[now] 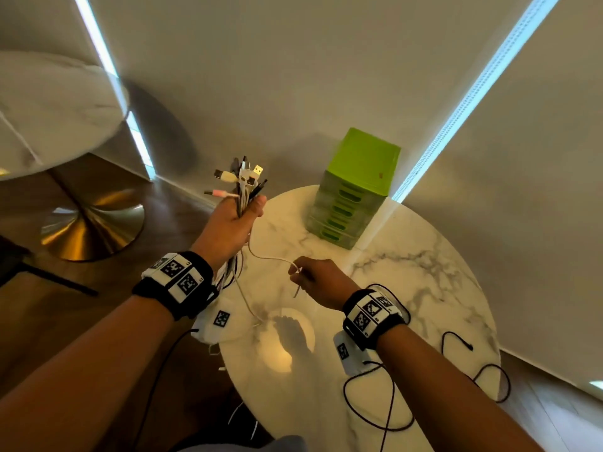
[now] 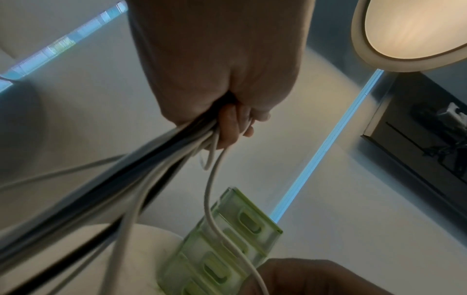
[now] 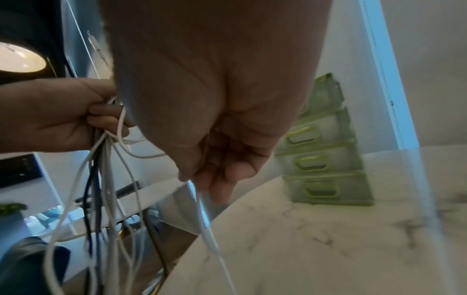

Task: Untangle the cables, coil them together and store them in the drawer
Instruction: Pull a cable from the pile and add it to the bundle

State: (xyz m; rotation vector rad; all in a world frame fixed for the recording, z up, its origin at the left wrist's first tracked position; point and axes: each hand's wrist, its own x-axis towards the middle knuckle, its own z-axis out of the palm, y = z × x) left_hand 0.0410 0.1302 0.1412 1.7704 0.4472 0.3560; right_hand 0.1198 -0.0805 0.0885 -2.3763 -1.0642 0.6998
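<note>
My left hand [image 1: 239, 216] is raised over the table's left edge and grips a bundle of white and black cables [image 1: 243, 182], plug ends sticking up above the fist. The loose lengths [image 3: 106, 199] hang down below that hand. One white cable [image 1: 270, 257] runs from the bundle to my right hand [image 1: 305, 275], which pinches it lower and to the right, over the round marble table [image 1: 408, 288]. Its free end [image 3: 215, 249] trails down from the right fingers. The green drawer unit [image 1: 354, 190] stands at the table's far edge with all drawers closed.
A thin black wire [image 1: 388, 406] from the wrist camera loops on the table near my right forearm. A second marble table with a brass base [image 1: 91, 223] stands to the left. Walls with lit window strips close the back. A ceiling lamp's reflection [image 1: 284, 340] glows on the tabletop.
</note>
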